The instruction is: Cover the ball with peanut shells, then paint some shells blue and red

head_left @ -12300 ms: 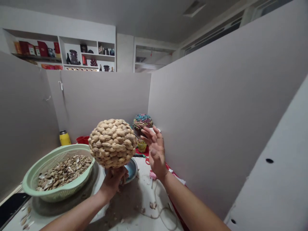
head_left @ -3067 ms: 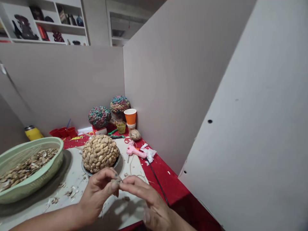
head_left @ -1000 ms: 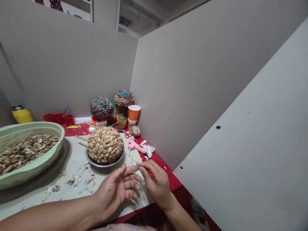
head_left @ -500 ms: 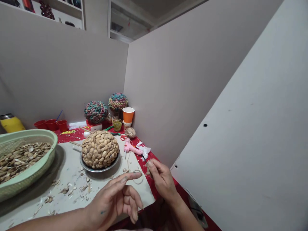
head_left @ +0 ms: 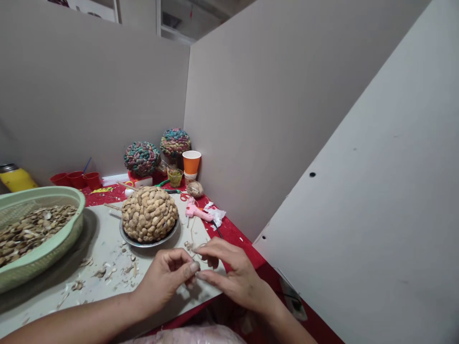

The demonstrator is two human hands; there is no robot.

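Metal bowl [head_left: 146, 245] as datum, note peanut-covered ball [head_left: 149, 214] seated inside, left hand [head_left: 162, 278] pinched in front, contents indiscernible, and right hand [head_left: 244, 283] part-open front-right; could unseat ball through left-hand knock against bowl.

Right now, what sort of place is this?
Likely a craft workstation: a pink glue gun lies nearby, a peanut-covered ball sits in a metal bowl, and grey partitions rise behind.

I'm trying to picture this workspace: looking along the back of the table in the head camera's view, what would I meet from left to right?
Yellow bottle → red cups → nearer multicoloured ball → farther multicoloured ball → orange cup.
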